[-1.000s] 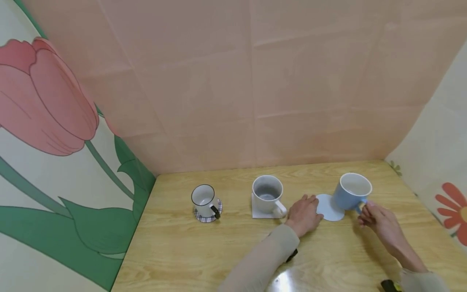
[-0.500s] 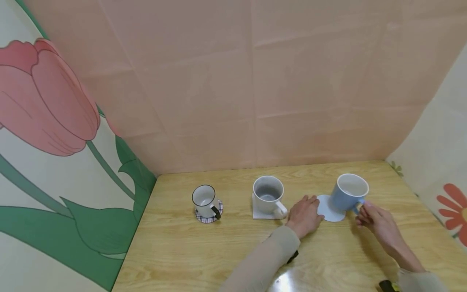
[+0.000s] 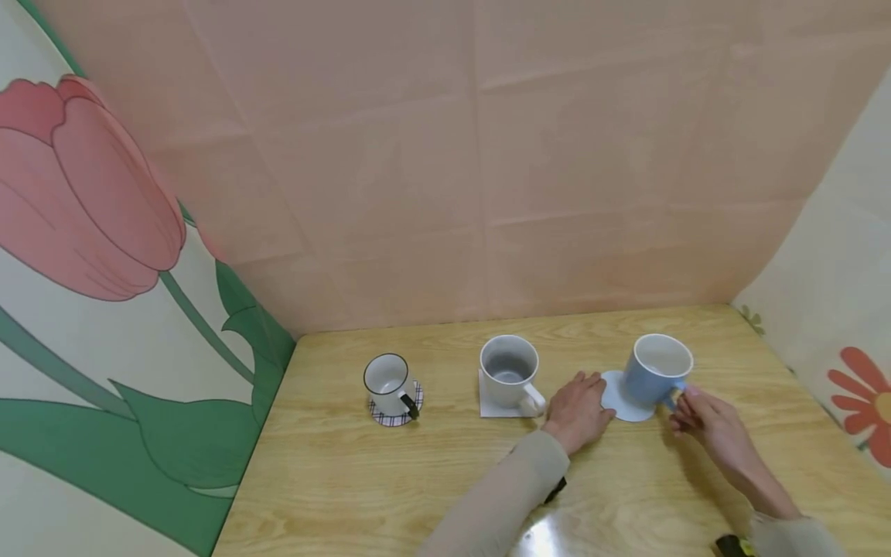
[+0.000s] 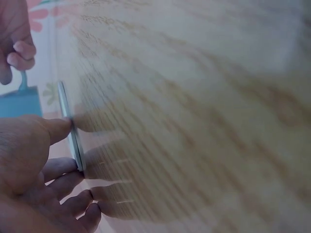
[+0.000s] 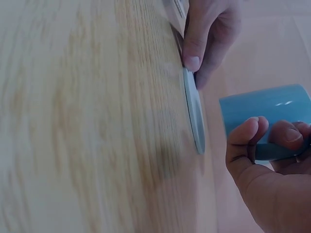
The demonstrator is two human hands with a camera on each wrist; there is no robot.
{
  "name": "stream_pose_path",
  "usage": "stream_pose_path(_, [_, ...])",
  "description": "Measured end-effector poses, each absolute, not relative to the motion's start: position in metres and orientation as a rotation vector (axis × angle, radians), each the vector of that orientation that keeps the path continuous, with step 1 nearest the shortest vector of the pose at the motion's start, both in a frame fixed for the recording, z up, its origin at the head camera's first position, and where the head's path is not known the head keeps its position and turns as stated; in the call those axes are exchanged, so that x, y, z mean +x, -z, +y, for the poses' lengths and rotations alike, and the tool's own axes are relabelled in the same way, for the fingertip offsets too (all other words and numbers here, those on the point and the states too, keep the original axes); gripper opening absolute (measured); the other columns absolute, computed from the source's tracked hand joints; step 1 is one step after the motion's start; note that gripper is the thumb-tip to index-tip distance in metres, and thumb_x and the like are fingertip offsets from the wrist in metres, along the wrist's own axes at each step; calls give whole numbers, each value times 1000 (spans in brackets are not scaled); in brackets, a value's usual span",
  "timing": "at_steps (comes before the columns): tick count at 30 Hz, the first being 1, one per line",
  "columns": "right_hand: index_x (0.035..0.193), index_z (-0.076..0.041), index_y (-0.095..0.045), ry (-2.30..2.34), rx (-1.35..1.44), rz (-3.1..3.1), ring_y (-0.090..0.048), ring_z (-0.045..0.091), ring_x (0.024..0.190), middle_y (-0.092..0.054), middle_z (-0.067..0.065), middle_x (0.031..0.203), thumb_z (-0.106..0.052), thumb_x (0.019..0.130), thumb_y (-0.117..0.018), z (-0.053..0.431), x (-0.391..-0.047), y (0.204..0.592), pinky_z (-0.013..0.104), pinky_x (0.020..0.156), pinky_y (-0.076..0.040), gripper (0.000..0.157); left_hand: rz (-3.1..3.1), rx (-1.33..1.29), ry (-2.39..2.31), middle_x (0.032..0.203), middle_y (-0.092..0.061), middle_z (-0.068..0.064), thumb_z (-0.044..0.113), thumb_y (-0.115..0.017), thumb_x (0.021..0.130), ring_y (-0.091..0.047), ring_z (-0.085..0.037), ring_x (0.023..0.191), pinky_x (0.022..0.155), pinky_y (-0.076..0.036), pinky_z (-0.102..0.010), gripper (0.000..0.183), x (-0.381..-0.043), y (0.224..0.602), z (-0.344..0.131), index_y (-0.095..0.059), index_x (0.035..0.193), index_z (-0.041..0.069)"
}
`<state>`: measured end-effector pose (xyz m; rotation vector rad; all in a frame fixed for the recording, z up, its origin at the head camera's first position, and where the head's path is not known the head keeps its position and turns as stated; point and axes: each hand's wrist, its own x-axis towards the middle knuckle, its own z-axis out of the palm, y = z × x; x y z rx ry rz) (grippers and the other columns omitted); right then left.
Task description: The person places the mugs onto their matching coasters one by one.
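A light blue mug (image 3: 643, 383) with a white inside hangs in the air, partly over the round pale blue coaster (image 3: 618, 398). My right hand (image 3: 713, 429) grips it by the handle, fingers curled, as the right wrist view shows with the mug (image 5: 272, 109) apart from the coaster (image 5: 194, 114). My left hand (image 3: 579, 410) holds the coaster's left edge between thumb and fingers, the coaster lying on the table. In the left wrist view the thumb and index finger touch the coaster's rim (image 4: 73, 133).
On the wooden table (image 3: 334, 480), a white mug (image 3: 504, 387) stands on a square white coaster (image 3: 489, 406), close to my left hand. Further left, a small black-rimmed mug (image 3: 385, 387) stands on a round checked coaster (image 3: 393, 420). A pinkish backdrop (image 3: 418, 193) rises behind.
My right hand has brought the blue mug slightly to the left, further over the coaster. The left hand and the coaster have stayed in place.
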<state>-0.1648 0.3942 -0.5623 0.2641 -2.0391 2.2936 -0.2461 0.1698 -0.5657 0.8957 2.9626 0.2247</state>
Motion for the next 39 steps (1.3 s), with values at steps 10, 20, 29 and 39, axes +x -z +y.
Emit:
stream_pose_path(10, [88, 11, -42, -2282, 283, -2077, -66, 18, 78, -52, 3, 81, -18, 119, -33, 393, -165, 562, 29, 67, -60, 43, 2979, 911, -223, 160, -52, 19, 56, -64, 103, -48, -8, 150, 123, -40, -21, 55, -247, 569, 169, -58, 152, 31])
stream_pose_path(20, [89, 9, -42, -2247, 322, -2139, -65, 18, 79, -49, 3, 80, -21, 119, -31, 388, -165, 562, 30, 70, -61, 44, 2961, 887, -240, 162, -49, 20, 57, -63, 103, -46, -6, 152, 123, -39, -20, 57, -246, 567, 168, -55, 154, 33])
stream_pose_path(29, [89, 10, -39, -2244, 345, -2151, -61, 20, 78, -48, 3, 81, -20, 119, -29, 382, -167, 564, 31, 71, -61, 44, 2966, 898, -311, 162, -50, 18, 56, -65, 103, -46, -8, 152, 119, -45, -24, 58, -247, 572, 167, -55, 155, 32])
stream_pose_path(39, [91, 12, -40, -2357, 369, -2082, -60, 20, 79, -48, 4, 83, -15, 119, -31, 380, -169, 569, 33, 70, -61, 40, 2983, 855, -401, 159, -53, 21, 55, -69, 101, -47, -6, 150, 115, -48, -25, 57, -247, 573, 166, -59, 152, 32])
